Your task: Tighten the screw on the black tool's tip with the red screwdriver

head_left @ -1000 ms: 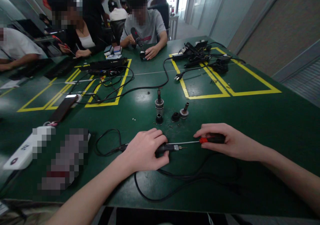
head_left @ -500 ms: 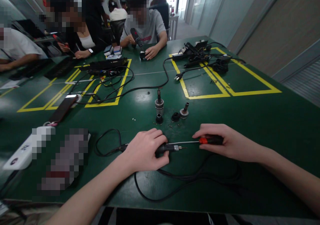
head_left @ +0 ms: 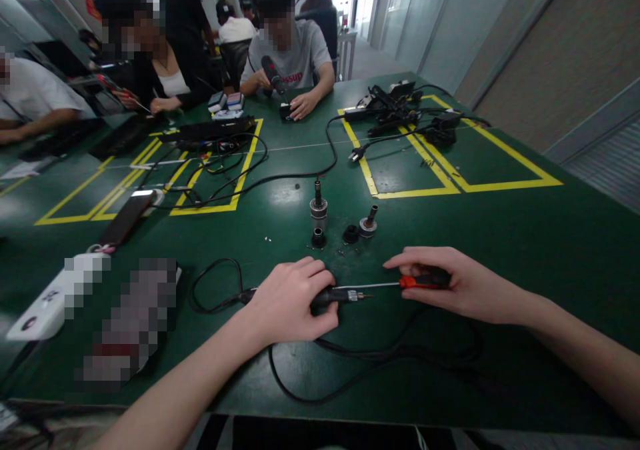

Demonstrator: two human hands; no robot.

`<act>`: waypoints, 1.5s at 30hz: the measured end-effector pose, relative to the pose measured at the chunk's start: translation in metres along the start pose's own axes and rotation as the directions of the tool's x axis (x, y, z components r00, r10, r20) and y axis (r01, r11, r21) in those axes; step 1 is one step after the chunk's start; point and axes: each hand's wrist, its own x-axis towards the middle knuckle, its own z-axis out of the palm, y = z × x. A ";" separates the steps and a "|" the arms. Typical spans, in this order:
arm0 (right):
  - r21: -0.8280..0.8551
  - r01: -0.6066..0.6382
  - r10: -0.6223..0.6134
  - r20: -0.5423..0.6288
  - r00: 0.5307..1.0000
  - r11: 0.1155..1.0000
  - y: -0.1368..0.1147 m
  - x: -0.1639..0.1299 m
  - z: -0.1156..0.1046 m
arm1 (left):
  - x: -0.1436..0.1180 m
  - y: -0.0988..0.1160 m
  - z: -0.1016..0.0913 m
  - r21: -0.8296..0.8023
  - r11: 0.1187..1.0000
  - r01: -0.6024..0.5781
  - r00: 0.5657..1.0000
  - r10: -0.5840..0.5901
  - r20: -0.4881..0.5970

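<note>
On a green tabletop point(head_left: 500, 237) marked with yellow tape lines, the left hand point(head_left: 290, 300) has its grip clenched around a black corded tool point(head_left: 336, 296) lying flat near the front edge. The right hand point(head_left: 445, 283) grasps a screwdriver point(head_left: 400, 282) with a red and black handle, its shaft pointing at the tool's metal tip. Small black and metal parts point(head_left: 345, 227) stand just beyond. Across the tabletop, a person's grey shirt point(head_left: 300, 57) carries red lettering, possibly ending "ssup".
</note>
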 end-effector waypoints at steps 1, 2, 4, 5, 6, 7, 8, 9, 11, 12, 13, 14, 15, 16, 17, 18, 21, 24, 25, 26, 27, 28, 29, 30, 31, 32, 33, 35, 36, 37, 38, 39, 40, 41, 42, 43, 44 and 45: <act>-0.013 0.012 -0.012 -0.010 1.000 1.000 0.001 0.000 0.000 | 0.000 0.000 0.000 0.002 1.000 -0.001 1.000 0.001 0.001; -0.026 0.017 -0.017 -0.007 1.000 1.000 0.001 0.000 0.001 | 0.000 0.000 0.001 0.003 1.000 -0.002 1.000 0.002 0.000; -0.041 0.006 -0.005 0.028 1.000 0.999 0.001 0.001 0.001 | 0.000 -0.001 0.001 0.006 1.000 -0.004 1.000 0.004 -0.008; -0.042 -0.007 0.009 0.047 0.999 0.999 0.001 0.001 0.001 | 0.000 -0.001 0.001 0.007 1.000 -0.006 1.000 0.007 -0.013; -0.038 -0.019 0.022 0.060 0.998 0.999 0.001 0.001 0.001 | 0.000 -0.001 0.001 0.008 1.000 -0.008 1.000 0.009 -0.016; -0.029 -0.031 0.033 0.068 0.997 0.999 0.000 0.001 0.001 | 0.000 0.000 0.001 0.009 1.000 -0.009 1.000 0.009 -0.019; -0.016 -0.041 0.042 0.070 0.997 0.999 -0.001 0.001 0.001 | 0.000 0.000 0.001 0.010 1.000 -0.007 1.000 0.007 -0.019; -0.001 -0.051 0.051 0.071 0.996 0.999 -0.001 0.001 0.000 | 0.000 0.000 0.001 0.009 1.000 -0.005 1.000 0.005 -0.019; 0.027 -0.070 0.068 0.073 0.995 0.997 -0.002 0.001 0.000 | 0.000 0.001 0.001 0.007 1.000 0.000 1.000 0.000 -0.017; 0.038 -0.074 0.071 0.069 0.995 0.997 -0.002 0.001 -0.001 | 0.000 0.001 0.000 0.006 1.000 0.001 1.000 -0.001 -0.016; 0.045 -0.072 0.069 0.059 0.996 0.996 -0.001 0.001 -0.001 | -0.001 0.001 0.000 0.004 1.000 0.001 1.000 -0.001 -0.016; 0.043 -0.064 0.062 0.044 0.997 0.997 -0.001 0.000 -0.001 | -0.001 0.001 0.000 0.002 1.000 0.000 1.000 0.000 -0.015; 0.031 -0.050 0.049 0.027 0.998 0.998 -0.001 0.000 0.000 | -0.001 0.001 0.000 0.001 1.000 0.000 1.000 0.000 -0.015; 0.011 -0.035 0.035 0.013 0.999 0.999 0.000 0.000 0.000 | -0.001 0.001 0.001 -0.001 1.000 0.000 1.000 0.000 -0.015; -0.016 -0.023 0.023 0.008 1.000 1.000 0.000 0.000 0.000 | -0.001 0.001 0.001 -0.002 1.000 0.001 1.000 -0.001 -0.014; -0.039 -0.015 0.015 0.015 1.000 0.999 -0.001 0.001 0.000 | -0.001 0.000 0.001 -0.003 1.000 0.003 1.000 -0.003 -0.014; -0.046 -0.016 0.019 0.071 0.997 0.999 -0.002 0.001 0.000 | 0.000 0.000 0.000 -0.008 1.000 0.003 1.000 -0.003 -0.011; -0.012 -0.019 0.020 0.088 0.996 1.000 -0.001 0.001 -0.001 | 0.000 0.000 0.000 -0.007 1.000 0.006 1.000 -0.006 -0.009; -0.006 -0.018 0.019 0.084 0.996 1.000 0.000 0.001 -0.001 | 0.000 0.000 0.000 -0.005 1.000 0.006 1.000 -0.006 -0.008; 0.000 -0.018 0.018 0.082 0.996 1.000 0.000 0.000 -0.002 | 0.000 0.000 0.000 -0.003 1.000 0.005 1.000 -0.005 -0.009; 0.006 -0.022 0.022 0.077 0.997 1.000 0.001 0.000 -0.003 | 0.000 0.000 0.000 -0.002 1.000 0.003 1.000 -0.003 -0.010; 0.012 -0.027 0.026 0.070 0.997 1.000 0.001 -0.001 -0.003 | 0.000 0.000 0.000 -0.001 1.000 0.000 1.000 0.000 -0.011; 0.013 -0.031 0.030 0.060 0.998 0.999 0.001 -0.001 -0.004 | 0.000 0.000 0.000 -0.001 1.000 -0.003 1.000 0.003 -0.011; 0.009 -0.032 0.032 0.048 0.998 0.999 0.001 -0.001 -0.004 | 0.000 0.000 0.000 -0.002 1.000 -0.003 1.000 0.003 -0.010; 0.001 -0.029 0.028 0.036 0.999 1.000 0.001 -0.001 -0.005 | 0.000 0.000 0.001 -0.002 1.000 -0.001 1.000 0.001 -0.009; -0.009 -0.024 0.024 0.026 0.999 1.000 0.000 -0.001 -0.005 | 0.000 0.000 0.001 -0.003 1.000 0.001 1.000 -0.001 -0.008; -0.017 -0.023 0.023 0.024 0.999 1.000 0.000 -0.001 -0.004 | 0.000 0.000 0.001 -0.004 1.000 0.004 1.000 -0.004 -0.006; -0.013 -0.034 0.035 0.040 0.999 0.999 -0.001 0.001 -0.002 | 0.000 0.000 0.001 -0.007 1.000 0.007 1.000 -0.007 -0.005; -0.001 -0.044 0.044 0.052 0.998 0.999 -0.001 0.001 -0.002 | 0.000 0.000 0.000 -0.009 1.000 0.006 1.000 -0.006 -0.005; 0.014 -0.051 0.050 0.063 0.997 0.999 -0.001 0.002 -0.001 | 0.000 0.000 0.000 -0.010 1.000 0.006 1.000 -0.006 -0.005; 0.027 -0.057 0.055 0.070 0.996 0.998 -0.001 0.002 0.000 | -0.001 0.000 0.000 -0.011 1.000 0.005 1.000 -0.005 -0.005; 0.037 -0.059 0.057 0.072 0.996 0.998 0.000 0.003 0.000 | -0.001 0.000 0.000 -0.010 1.000 0.005 1.000 -0.005 -0.006; 0.045 -0.061 0.058 0.071 0.996 0.997 0.000 0.003 0.000 | -0.001 0.000 -0.001 -0.009 1.000 0.005 1.000 -0.005 -0.006; 0.051 -0.064 0.060 0.070 0.996 0.997 0.000 0.002 0.000 | -0.001 0.001 -0.001 -0.008 1.000 0.005 1.000 -0.005 -0.005; 0.055 -0.067 0.063 0.069 0.996 0.996 0.000 0.002 -0.001 | -0.001 0.001 -0.001 -0.007 1.000 0.005 1.000 -0.005 -0.006; 0.058 -0.071 0.067 0.065 0.996 0.996 0.000 0.002 -0.001 | -0.001 0.001 -0.001 -0.007 1.000 0.005 1.000 -0.005 -0.006; 0.058 -0.071 0.068 0.056 0.996 0.996 0.000 0.001 -0.002 | -0.001 0.001 -0.001 -0.007 1.000 0.005 1.000 -0.005 -0.007; 0.051 -0.067 0.065 0.046 0.997 0.996 -0.001 0.001 -0.002 | -0.001 0.001 -0.001 -0.007 1.000 0.004 1.000 -0.004 -0.007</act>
